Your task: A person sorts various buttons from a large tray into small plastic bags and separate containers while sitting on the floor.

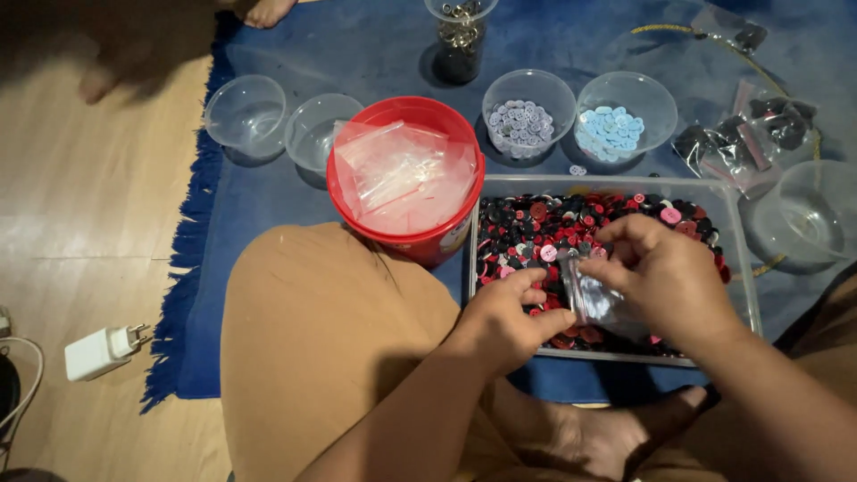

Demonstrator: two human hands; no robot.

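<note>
Both hands met over the clear tray (745, 268) of mixed buttons (553, 223), the right hand (665, 277) pinching the small clear bag (594, 299) while the left hand (513, 312), fingers curled, touched its left edge.

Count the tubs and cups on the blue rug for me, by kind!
Empty clear bowls: 3
Clear bowls with buttons: 2
Red bucket of plastic bags: 1
Clear tray of buttons: 1
Tall clear cup: 1
Total: 8
</note>
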